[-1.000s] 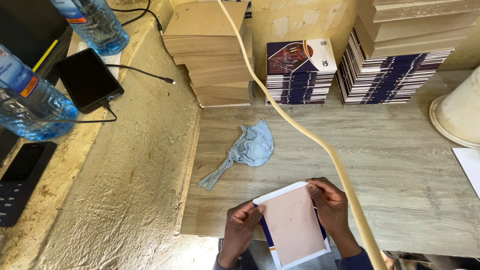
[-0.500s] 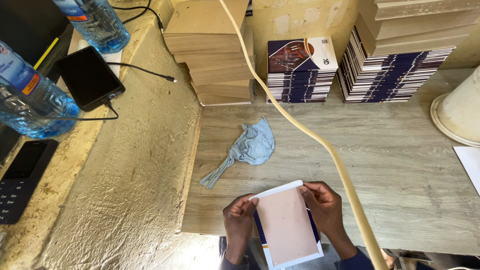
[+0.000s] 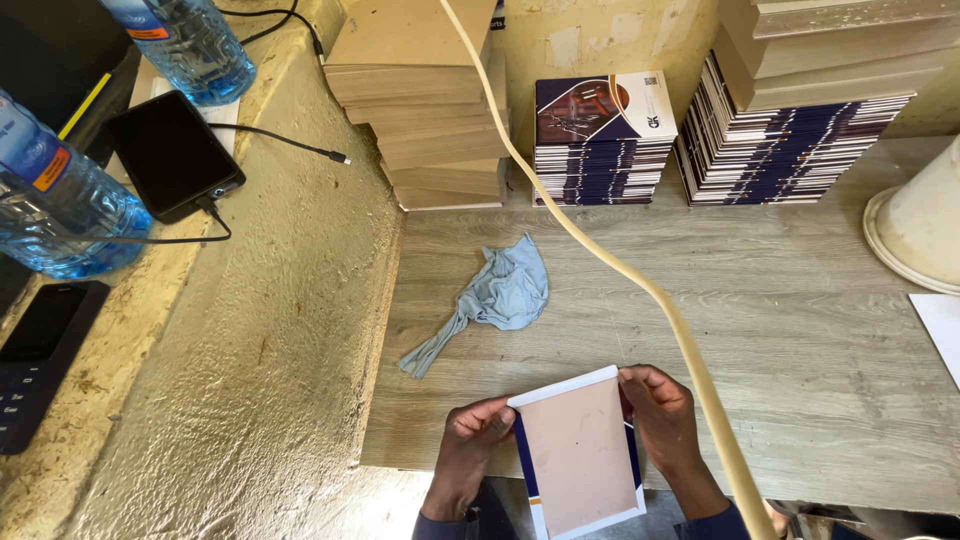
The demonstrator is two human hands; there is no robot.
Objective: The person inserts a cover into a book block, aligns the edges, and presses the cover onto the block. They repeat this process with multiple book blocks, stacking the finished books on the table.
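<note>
Both my hands hold a small booklet (image 3: 578, 455) at the near edge of the wooden table (image 3: 800, 330). Its plain pinkish-beige side faces up, with a white border and dark blue edges. My left hand (image 3: 470, 440) grips its left edge. My right hand (image 3: 662, 420) grips its right edge, fingers over the top corner. A crumpled light blue cloth (image 3: 495, 295) lies on the table just beyond my left hand.
A cream hose (image 3: 600, 240) crosses the table diagonally past my right hand. Stacks of brown boards (image 3: 425, 110) and dark blue booklets (image 3: 603, 140) (image 3: 790, 140) stand at the back. A white bucket (image 3: 925, 215) is at right. Water bottles (image 3: 55, 195) and phones (image 3: 170, 150) sit on the left ledge.
The booklet and both hands have shifted slightly toward me and to the left. The rest of the scene is unchanged.
</note>
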